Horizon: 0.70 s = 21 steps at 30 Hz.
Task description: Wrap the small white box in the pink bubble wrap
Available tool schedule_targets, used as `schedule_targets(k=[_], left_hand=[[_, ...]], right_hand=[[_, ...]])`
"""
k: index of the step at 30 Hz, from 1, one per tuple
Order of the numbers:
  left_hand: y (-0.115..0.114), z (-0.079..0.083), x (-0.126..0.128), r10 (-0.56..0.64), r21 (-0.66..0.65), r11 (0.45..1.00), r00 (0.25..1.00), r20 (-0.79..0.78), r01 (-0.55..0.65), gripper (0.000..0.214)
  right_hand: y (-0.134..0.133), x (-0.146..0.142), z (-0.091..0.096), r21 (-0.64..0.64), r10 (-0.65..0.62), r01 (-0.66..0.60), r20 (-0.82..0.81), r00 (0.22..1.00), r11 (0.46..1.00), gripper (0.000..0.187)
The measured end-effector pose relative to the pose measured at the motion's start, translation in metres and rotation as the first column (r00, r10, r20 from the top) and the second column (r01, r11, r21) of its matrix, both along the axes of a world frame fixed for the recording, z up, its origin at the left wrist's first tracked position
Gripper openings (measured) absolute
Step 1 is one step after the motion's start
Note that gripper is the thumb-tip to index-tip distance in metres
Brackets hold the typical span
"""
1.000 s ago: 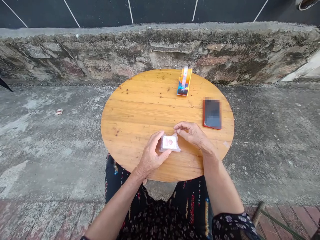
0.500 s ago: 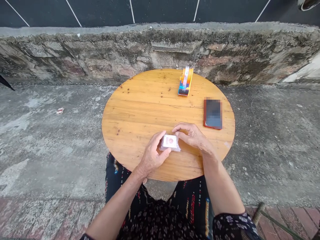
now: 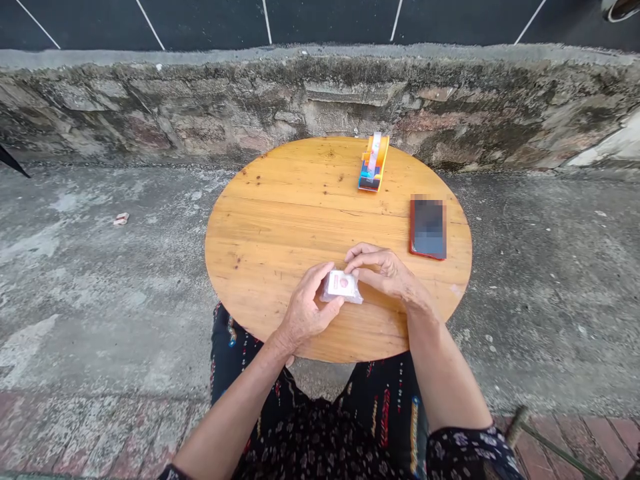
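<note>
A small white box (image 3: 341,283) with a reddish round picture and print on top lies on the round wooden table (image 3: 280,233). Clear crinkled plastic surrounds it, showing along its front edge. My left hand (image 3: 309,303) holds it from the left, thumb at the near side and fingers at the far side. At the far right corner of the box, my right hand (image 3: 383,272) has its thumb and fingertips close together on the corner. Whether they pinch the plastic or the box itself is too small to tell.
Toward the table's far edge stands a yellow and blue tape dispenser (image 3: 373,163) with a roll of tape. A dark-screened phone in a red case (image 3: 428,228) lies at the right. Behind is a rough stone wall (image 3: 210,107). A small crumpled packet (image 3: 121,219) lies on the concrete ground.
My right fingertips have moved slightly left and down onto the box's far right corner. My left hand keeps its hold. The whole view has shifted slightly.
</note>
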<state>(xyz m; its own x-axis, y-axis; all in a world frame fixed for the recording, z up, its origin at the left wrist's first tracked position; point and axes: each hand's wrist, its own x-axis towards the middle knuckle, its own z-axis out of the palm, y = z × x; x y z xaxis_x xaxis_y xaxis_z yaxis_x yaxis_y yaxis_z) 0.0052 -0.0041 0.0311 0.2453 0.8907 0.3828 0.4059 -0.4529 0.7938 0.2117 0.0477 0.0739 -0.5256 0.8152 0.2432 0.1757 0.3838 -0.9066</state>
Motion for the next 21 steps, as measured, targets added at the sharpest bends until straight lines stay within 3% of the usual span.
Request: schedule_targets(k=[8,12,16,19,21], left_hand=[[0.000,0.001,-0.002,-0.018,0.024,1.000,0.999,0.047,0.017,0.059],[-0.001,0.001,-0.004,0.006,0.038,0.999,0.997,0.082,-0.009,0.058],[-0.001,0.001,-0.004,0.063,0.053,0.996,0.992,0.108,-0.069,0.053],[-0.003,0.002,-0.003,0.092,0.085,0.991,0.990,0.103,-0.101,0.051],[-0.008,0.004,-0.006,0.115,0.112,0.986,0.989,0.088,-0.124,0.048]], right_hand=[[0.006,0.003,-0.003,0.050,-0.220,0.229,-0.136,0.966,0.972,0.011],[0.002,0.003,-0.004,0.070,-0.433,0.472,-0.298,0.851,0.879,0.009],[-0.043,0.008,-0.003,0.095,-0.662,0.737,-0.375,0.649,0.669,0.011],[-0.099,0.024,-0.013,0.150,-0.834,0.911,-0.365,0.413,0.385,0.010],[-0.138,0.041,-0.025,0.207,-0.919,0.950,-0.271,0.287,0.236,0.014]])
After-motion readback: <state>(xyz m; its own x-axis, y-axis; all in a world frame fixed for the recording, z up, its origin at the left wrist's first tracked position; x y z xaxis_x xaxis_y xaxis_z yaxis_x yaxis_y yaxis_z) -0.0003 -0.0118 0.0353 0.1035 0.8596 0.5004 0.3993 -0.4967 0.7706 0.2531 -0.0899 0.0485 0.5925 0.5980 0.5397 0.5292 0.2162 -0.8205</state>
